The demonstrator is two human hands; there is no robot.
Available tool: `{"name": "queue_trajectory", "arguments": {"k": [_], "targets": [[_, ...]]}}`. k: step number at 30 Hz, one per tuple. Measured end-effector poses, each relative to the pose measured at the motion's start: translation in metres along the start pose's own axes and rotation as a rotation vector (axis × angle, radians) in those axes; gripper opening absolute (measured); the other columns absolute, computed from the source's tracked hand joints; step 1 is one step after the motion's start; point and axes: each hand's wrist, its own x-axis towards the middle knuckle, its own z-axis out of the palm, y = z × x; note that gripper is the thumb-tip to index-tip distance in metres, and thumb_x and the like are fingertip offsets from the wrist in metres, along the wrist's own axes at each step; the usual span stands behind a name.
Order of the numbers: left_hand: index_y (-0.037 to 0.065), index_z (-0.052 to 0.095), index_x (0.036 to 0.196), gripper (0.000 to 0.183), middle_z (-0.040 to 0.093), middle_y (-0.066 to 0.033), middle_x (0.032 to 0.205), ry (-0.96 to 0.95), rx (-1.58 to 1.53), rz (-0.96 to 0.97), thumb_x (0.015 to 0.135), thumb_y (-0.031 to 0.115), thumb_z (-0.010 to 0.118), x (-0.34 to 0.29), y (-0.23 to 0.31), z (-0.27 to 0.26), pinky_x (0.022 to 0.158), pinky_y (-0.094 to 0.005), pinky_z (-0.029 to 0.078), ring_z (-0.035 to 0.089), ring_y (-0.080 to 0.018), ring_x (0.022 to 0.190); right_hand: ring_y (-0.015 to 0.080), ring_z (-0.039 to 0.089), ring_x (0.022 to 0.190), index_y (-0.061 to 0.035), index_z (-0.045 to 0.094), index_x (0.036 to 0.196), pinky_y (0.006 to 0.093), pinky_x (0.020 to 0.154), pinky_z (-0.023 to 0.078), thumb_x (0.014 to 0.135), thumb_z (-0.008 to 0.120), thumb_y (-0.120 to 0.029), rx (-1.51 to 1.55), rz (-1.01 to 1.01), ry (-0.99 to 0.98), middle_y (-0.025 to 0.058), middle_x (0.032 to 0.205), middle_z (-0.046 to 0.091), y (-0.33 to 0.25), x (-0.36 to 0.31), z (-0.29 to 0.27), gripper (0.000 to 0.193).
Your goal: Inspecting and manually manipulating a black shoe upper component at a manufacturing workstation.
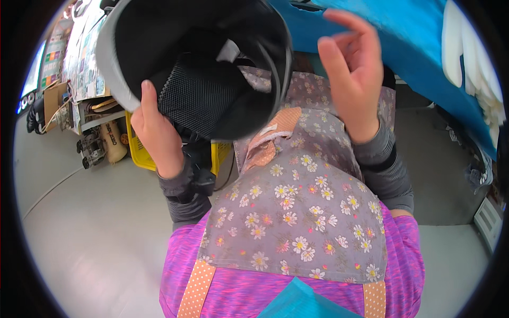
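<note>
In my left hand [155,135] is what looks like a cap [199,93], tipped so its dark inside faces me. It has a black mesh panel, a pale grey outer edge [110,58] and a small white tag [228,51] inside. My left thumb lies over its near left edge; the other fingers are mostly hidden behind it. Apart from the cap, to its right, my right hand [356,79] is raised with fingers spread and slightly curled, a little blurred, with nothing visible in it.
A yellow plastic basket [139,146] stands on the floor behind my left wrist. Blue sheeting [408,37] hangs at the far right, with white finger-shaped pieces [466,47] beside it. A shelf [101,122], a cardboard box [53,103] and a floor cable [50,191] are at left.
</note>
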Motion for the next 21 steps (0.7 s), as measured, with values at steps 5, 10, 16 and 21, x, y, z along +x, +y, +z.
{"name": "queue_trajectory", "arguments": {"k": [5,10,16,21], "targets": [[-0.004,0.056,0.117,0.037,0.068,-0.0133,0.102,0.072,-0.184,-0.011,0.099,0.028,0.056,-0.043,-0.020,0.002,0.066,-0.0300,0.054,0.067,-0.0186,0.084,0.0198,0.064,0.068,0.0040,0.038,0.140,0.0300,0.065,0.052,0.082,0.077,-0.035,0.016,0.284,-0.412,0.0209,0.107,0.064,-0.025,-0.030,0.034,0.080],[-0.003,0.059,0.117,0.043,0.068,-0.0137,0.106,-0.344,-0.226,-0.363,0.101,0.036,0.050,-0.060,-0.032,-0.026,0.075,-0.0329,0.056,0.067,-0.0243,0.093,0.0401,0.064,0.101,0.0045,0.040,0.138,0.0412,0.088,0.051,0.087,0.064,-0.012,-0.127,0.130,-0.251,0.0263,0.117,0.062,0.011,-0.026,0.053,0.059],[0.000,0.065,0.119,0.030,0.070,-0.0155,0.105,-1.270,0.366,-0.014,0.091,0.009,0.063,-0.056,0.045,-0.048,0.085,-0.0337,0.052,0.067,-0.0293,0.096,0.0441,0.062,0.095,0.0068,0.050,0.125,0.0468,0.083,0.050,0.082,0.051,0.001,-0.322,0.163,-0.698,0.0292,0.104,0.063,0.022,-0.048,0.061,0.043],[0.001,0.066,0.107,0.022,0.067,-0.0125,0.104,-0.891,0.882,0.651,0.086,-0.001,0.061,-0.017,0.005,-0.024,0.085,-0.0361,0.050,0.063,-0.0320,0.097,0.0434,0.064,0.086,0.0054,0.058,0.107,0.0503,0.078,0.051,0.082,0.053,-0.005,-0.344,0.213,-0.906,0.0272,0.089,0.066,0.028,-0.072,0.070,0.028]]}}
